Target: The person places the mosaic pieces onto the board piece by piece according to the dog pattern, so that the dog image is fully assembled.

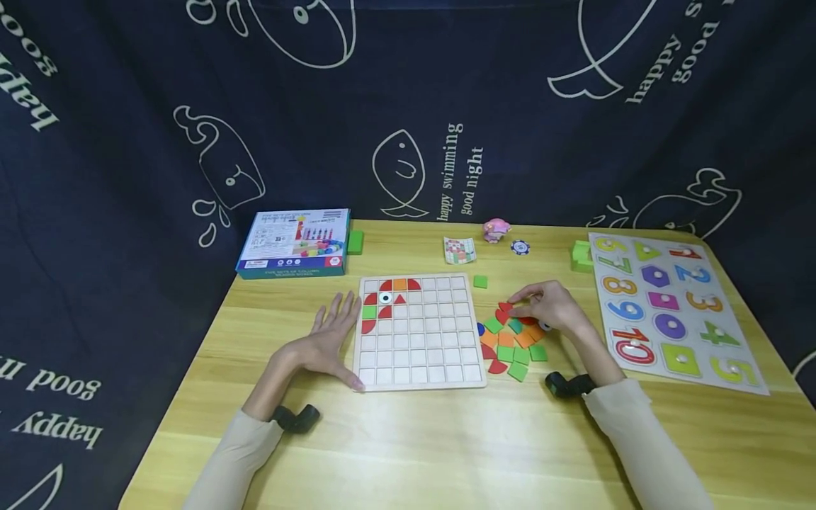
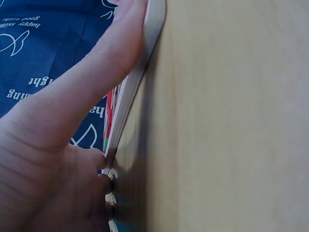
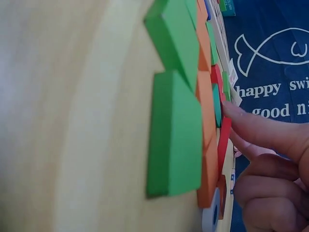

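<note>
A white gridded board (image 1: 414, 354) lies on the table, with red, orange and green pieces and an eye piece (image 1: 385, 298) in its upper left squares. My left hand (image 1: 328, 340) lies spread along the board's left side, its thumb at the near left corner. In the left wrist view that thumb (image 2: 104, 63) runs beside the board's edge (image 2: 128, 99). Right of the board, my right hand (image 1: 553, 306) reaches over a loose pile, thumb and index finger pinching a small red piece (image 1: 506, 307). Green square tiles (image 3: 176, 135) and orange tiles (image 3: 207, 154) lie just below these fingertips.
A boxed toy set (image 1: 293, 244) stands at the back left. Behind the board are a pattern card (image 1: 460, 250), a pink figurine (image 1: 495, 229), a poker chip (image 1: 520, 247) and a lone green tile (image 1: 481, 282). A number-and-shape board (image 1: 678, 312) leans on a green block (image 1: 581, 256) at the right.
</note>
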`<state>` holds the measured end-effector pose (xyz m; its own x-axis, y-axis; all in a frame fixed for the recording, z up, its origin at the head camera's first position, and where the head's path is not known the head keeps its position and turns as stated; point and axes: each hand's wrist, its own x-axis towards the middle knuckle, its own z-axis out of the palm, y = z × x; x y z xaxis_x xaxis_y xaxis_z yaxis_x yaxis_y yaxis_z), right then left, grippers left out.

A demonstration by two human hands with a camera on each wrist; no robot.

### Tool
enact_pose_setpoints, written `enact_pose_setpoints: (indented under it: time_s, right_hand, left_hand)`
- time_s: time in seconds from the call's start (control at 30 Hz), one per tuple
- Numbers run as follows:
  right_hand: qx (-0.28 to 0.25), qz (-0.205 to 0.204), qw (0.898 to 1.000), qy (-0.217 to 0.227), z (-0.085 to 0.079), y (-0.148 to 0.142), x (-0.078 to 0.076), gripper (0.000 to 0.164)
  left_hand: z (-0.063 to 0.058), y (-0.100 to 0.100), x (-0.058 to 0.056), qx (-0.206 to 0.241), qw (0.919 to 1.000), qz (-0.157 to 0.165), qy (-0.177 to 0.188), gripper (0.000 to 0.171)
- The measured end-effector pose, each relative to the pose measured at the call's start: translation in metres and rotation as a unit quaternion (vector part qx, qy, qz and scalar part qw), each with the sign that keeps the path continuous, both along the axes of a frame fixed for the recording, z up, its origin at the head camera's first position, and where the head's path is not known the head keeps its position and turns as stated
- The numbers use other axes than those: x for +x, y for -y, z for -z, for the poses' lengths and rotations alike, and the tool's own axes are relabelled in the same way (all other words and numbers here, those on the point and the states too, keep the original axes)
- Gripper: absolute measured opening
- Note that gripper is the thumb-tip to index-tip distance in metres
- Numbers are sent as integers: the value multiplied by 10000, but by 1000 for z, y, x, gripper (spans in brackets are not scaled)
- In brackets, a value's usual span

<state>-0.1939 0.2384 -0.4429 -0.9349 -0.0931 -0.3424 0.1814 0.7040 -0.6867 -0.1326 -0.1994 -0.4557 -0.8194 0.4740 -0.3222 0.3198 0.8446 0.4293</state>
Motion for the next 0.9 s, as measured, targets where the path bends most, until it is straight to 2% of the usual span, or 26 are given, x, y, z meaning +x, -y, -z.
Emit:
enact_pose_setpoints:
  time_s: [0.13,0.23,0.33,0.5,0.63,0.77,0.9]
  right_hand:
    - [-66,-215,9997,116,0,-3,1,30]
    - [-86,-286,9990,328,-1,-4,0,33]
    - [-98,-302,9989,352,-1,-3,-1,36]
    - [-45,-350,9993,130,1,3,-5,36]
    - [305,-589,9976,-200,-2,11,-6,35]
    - [74,-782,9956,-514,-16,39,1,33]
    - [-465,-1023,9920,-573,-26,100,18,27]
  left_hand:
    - [1,0,0,-13,10000,-27,11,157]
    - [1,0,0,-10,10000,-4,-5,157]
    - [-1,0,0,-5,10000,20,7,157]
    - [1,1,-1,-63,10000,-6,33,157]
    - [2,2,-2,-39,10000,11,-7,157]
    - [2,2,-2,-23,10000,15,-38,158]
    - [2,1,-1,-34,10000,30,-80,158]
